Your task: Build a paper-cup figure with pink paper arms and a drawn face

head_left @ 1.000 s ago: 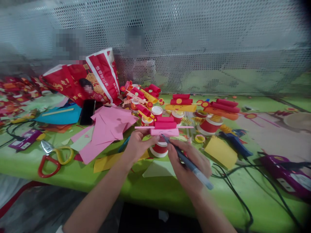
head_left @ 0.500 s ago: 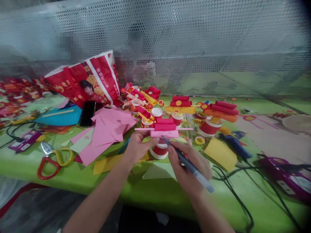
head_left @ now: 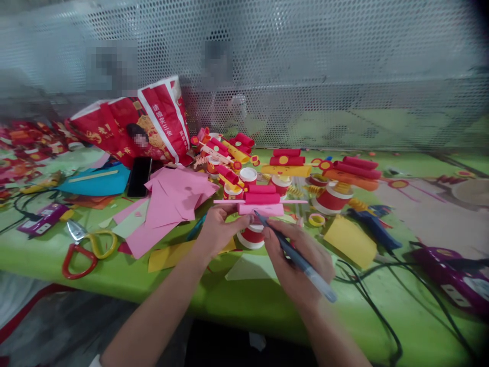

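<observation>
Over the green surface (head_left: 214,300), left hand (head_left: 214,228) has fingers pinched on a pink roll (head_left: 263,209), probably just steadying it, and right hand's (head_left: 292,280) are clamped round a pen (head_left: 305,267).

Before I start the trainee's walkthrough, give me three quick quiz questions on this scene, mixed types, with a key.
1. Which hand holds the pen?
2. True or false: the scissors have one red handle and one yellow handle.
3. The pen's tip is closest to: A) the phone, B) the pink paper roll, C) the blue sheet.

Key:
1. The right hand.
2. True.
3. B; whether the tip actually touches is hard to tell.
</observation>
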Tool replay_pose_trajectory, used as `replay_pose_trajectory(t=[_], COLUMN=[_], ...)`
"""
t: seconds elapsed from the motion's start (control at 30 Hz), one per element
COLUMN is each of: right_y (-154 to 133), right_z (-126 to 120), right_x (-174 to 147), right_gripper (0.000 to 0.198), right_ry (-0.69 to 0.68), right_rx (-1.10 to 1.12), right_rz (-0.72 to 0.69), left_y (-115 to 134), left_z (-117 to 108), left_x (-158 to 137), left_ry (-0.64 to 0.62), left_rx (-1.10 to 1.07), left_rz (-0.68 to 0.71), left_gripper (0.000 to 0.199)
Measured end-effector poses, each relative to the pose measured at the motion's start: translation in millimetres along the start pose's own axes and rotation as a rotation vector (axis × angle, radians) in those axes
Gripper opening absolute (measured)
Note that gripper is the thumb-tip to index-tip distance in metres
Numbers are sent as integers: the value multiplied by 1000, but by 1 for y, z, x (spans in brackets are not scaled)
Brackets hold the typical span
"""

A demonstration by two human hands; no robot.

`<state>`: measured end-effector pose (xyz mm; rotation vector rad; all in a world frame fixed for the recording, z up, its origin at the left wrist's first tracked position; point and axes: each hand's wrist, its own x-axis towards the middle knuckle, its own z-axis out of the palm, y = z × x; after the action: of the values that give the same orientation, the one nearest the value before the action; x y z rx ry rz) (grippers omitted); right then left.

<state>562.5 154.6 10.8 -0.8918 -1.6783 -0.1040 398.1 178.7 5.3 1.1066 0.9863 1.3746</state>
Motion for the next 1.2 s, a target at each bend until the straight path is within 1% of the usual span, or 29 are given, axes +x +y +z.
replay_pose_trajectory(t=[0.2, 0.37, 0.53, 0.87, 1.07, 1.2], right_y=[2, 3, 2, 3, 3, 2], right_z=[1, 3, 3, 2, 3, 2], right_x=[0, -1, -1, -2, -1, -1], right_gripper=[16, 15, 15, 16, 17, 15], right_ry=[-6, -2, -16, -4, -12, -11], right_rx=[-26, -28, -28, -25, -21, -25], right_rz=[-25, -23, -22, -40, -45, -36], left_y=[-2, -2, 0, 0, -1, -1], left_z=[-1, -2, 0, 0, -1, -1], left_x=[0, -1, -1, 1, 0, 1], left_ry=[-15, -18, -10, -9, -38, -32], left_rx=[8, 21, 6, 11, 13, 14], left_rz=[19, 24, 22, 26, 48, 45], left_gripper=[32, 30, 35, 35, 35, 36])
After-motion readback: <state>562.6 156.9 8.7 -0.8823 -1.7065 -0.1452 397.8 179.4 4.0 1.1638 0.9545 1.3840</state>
